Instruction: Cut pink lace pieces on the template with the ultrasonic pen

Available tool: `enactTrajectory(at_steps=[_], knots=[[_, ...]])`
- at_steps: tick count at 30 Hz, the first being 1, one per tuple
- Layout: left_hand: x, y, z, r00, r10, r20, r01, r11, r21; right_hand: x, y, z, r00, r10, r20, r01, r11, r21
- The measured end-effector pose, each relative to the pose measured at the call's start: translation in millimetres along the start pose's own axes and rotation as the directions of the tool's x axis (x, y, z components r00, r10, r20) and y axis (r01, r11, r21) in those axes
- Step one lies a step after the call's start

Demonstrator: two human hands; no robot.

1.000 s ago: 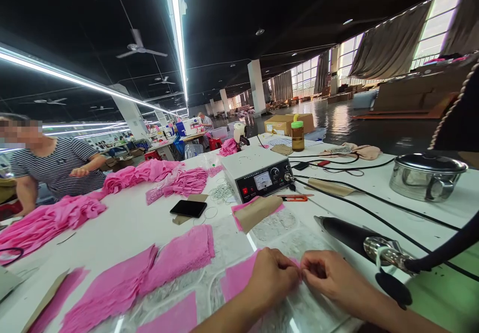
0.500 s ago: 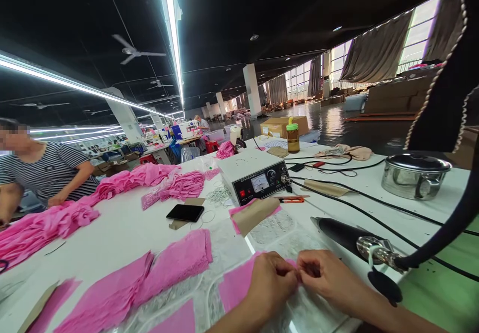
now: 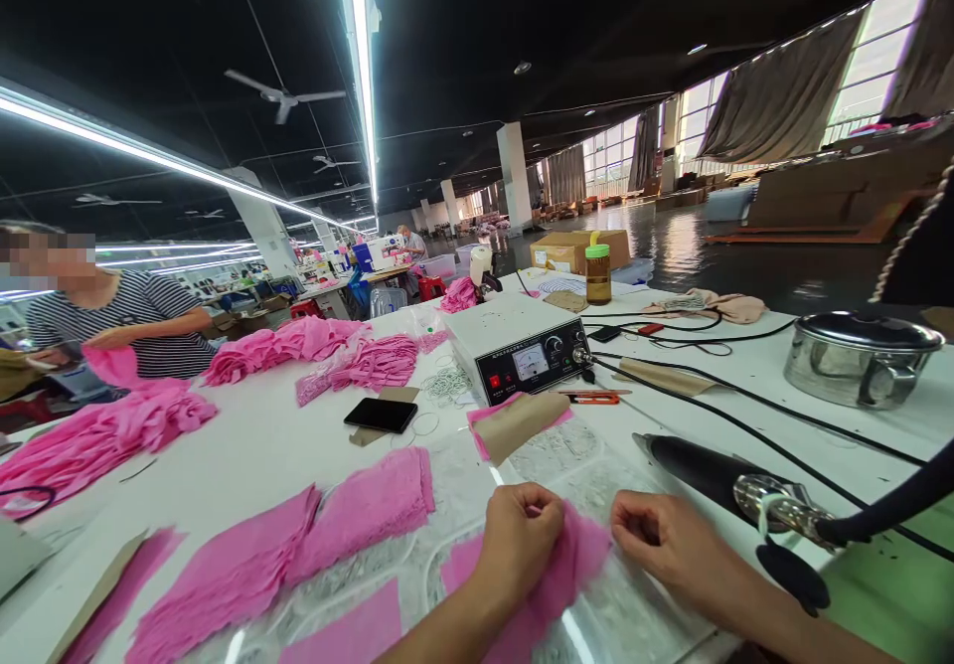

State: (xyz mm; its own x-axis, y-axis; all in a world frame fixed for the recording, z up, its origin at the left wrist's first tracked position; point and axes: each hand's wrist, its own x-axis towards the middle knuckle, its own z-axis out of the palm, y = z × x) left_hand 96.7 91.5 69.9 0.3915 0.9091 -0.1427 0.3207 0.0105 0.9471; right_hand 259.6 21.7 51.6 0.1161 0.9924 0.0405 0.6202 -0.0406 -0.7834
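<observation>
My left hand (image 3: 518, 545) pinches the upper edge of a thin pink fabric piece (image 3: 581, 560), which hangs from the fingers and is blurred at its right side. Just right of the fabric, my right hand (image 3: 667, 545) is curled closed, a small gap from it. Whether anything is between those fingertips is hidden. More pink cloth lies flat under my left wrist. Two stacks of pink fabric pieces (image 3: 365, 510) lie to the left on a clear sheet. Beyond my right hand rests a black handheld tool (image 3: 701, 465) with a pointed metal tip and a cable.
A control box (image 3: 529, 361) with a dial stands ahead, a tan-and-pink patch (image 3: 518, 425) before it. An orange cutter (image 3: 594, 399), a phone (image 3: 380, 414), a steel pot (image 3: 857, 361) and a jar (image 3: 597, 271) surround it. At left, another person (image 3: 134, 326) handles pink cloth.
My hands, together at the fabric before, are now apart. The left has lifted the fabric edge; the right has moved away rightward. The other person has raised some pink cloth. The view has shifted slightly.
</observation>
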Motion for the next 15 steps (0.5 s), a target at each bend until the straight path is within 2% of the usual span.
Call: enactTrajectory(at_steps=[9, 12, 15], knots=[[-12.1, 17.6, -23.3, 0.998, -0.052, -0.042, 0.042, 0.979, -0.2, -1.3, 4.5, -3.4, 0.997, -0.072, -0.03, 0.068, 0.991, -0.116], [-15.7, 19.2, -29.6, 0.995, -0.077, -0.06, 0.059, 0.965, -0.255, 3.2, -0.7, 0.8, 0.988, -0.154, 0.015, 0.155, 0.981, -0.12], [-19.6, 20.7, -33.3, 0.992, -0.089, -0.087, 0.059, 0.951, -0.302, 10.3, -10.9, 6.8, 0.964, -0.241, 0.115, 0.26, 0.947, -0.189]])
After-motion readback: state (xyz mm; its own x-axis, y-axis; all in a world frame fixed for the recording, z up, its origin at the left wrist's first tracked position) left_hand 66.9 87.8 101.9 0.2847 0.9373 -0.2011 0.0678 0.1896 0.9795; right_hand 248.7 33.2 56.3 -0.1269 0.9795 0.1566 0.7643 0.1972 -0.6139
